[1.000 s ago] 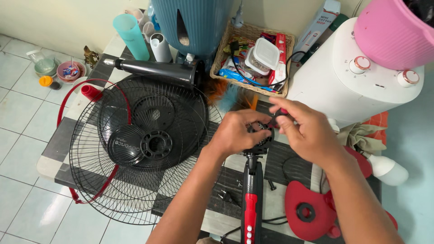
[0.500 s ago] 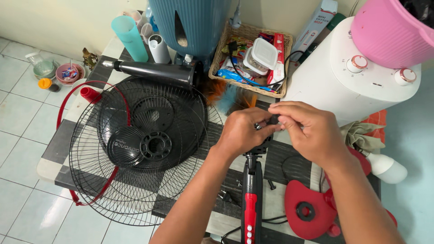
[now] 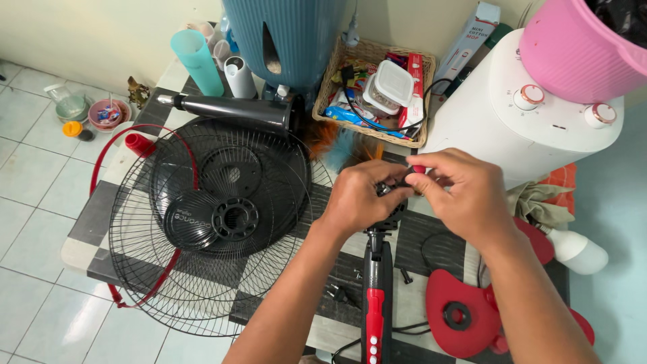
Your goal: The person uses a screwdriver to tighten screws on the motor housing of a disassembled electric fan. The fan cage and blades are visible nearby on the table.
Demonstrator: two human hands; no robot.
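Observation:
My left hand (image 3: 364, 195) grips the black motor head of a fan at the top of its black and red stand column (image 3: 377, 296). My right hand (image 3: 458, 192) pinches a small red-tipped part (image 3: 418, 169) against that motor head; the part is mostly hidden by my fingers. Both hands meet over a low checkered table (image 3: 108, 209). To the left lie the black wire fan guards (image 3: 202, 229) with a red rim and a black hub. A red fan blade (image 3: 465, 310) rests at lower right.
A black tube (image 3: 229, 111) lies behind the guards. Behind it stand a teal basket (image 3: 296, 34), a teal cup (image 3: 195, 61) and a wicker tray (image 3: 377, 87) of clutter. A white appliance (image 3: 532, 128) with a pink bucket (image 3: 579, 47) stands at right. Loose screws (image 3: 404, 275) lie by the column.
Both hands have shifted slightly up and away from me on the motor head, and my right fingers have turned around the small red-tipped part. Nothing else has moved.

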